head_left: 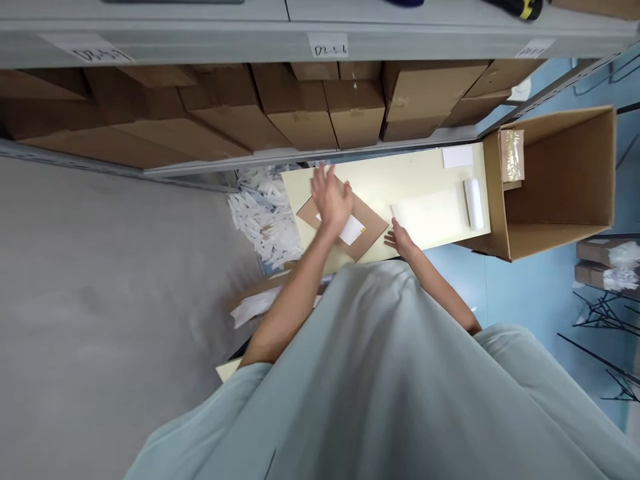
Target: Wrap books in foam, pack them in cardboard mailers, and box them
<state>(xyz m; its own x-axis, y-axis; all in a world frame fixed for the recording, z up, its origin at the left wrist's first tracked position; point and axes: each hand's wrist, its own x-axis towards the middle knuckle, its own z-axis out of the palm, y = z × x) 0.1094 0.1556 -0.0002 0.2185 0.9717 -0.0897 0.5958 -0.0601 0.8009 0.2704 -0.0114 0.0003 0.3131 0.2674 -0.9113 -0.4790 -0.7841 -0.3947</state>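
Note:
On a narrow cream tabletop lies a flat brown cardboard package, turned at an angle, with a white label on its upper face. My left hand is over the package and hides part of it and of the label. Its fingers are spread; whether the palm presses on the cardboard I cannot tell. Beside the package's right corner is my right hand, fingers apart and nothing in them. A white sheet lies to the right of that hand, with a white roll at its far end.
An open cardboard box stands at the table's right end, with a small taped carton at its near wall. Shelving with several brown boxes runs behind. White paper strips are heaped left of the table. A white card lies on the tabletop.

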